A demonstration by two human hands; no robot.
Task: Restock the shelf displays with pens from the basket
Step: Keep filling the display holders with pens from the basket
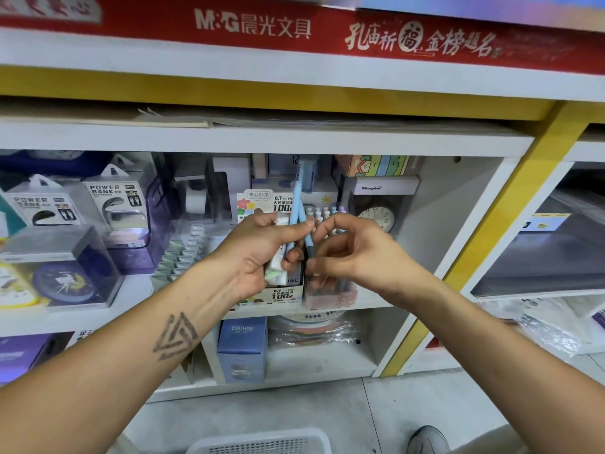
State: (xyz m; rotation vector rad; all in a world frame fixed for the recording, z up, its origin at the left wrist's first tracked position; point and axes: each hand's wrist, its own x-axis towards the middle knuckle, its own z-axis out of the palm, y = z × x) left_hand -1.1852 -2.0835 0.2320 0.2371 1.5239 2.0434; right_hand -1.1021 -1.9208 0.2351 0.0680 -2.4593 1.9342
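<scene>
My left hand [262,253] grips a small bunch of items: a long light-blue pen [298,194] standing upright, and white and pale-green pieces [278,260] under the fingers. My right hand [353,247] pinches the lower dark end of a second blue pen [308,245] beside the left hand's fingers. Both hands hover in front of a clear pen display box [327,290] with white-capped pens on the middle shelf. The white basket [262,444] stands on the floor at the bottom edge; its contents are hidden.
A lead-refill display carton [271,204] stands behind my hands. Power-bank boxes [111,204] and clock boxes [62,273] fill the shelf's left side, a clock [376,217] its right. A blue box [242,348] sits on the lower shelf. A shoe [429,440] is on the floor.
</scene>
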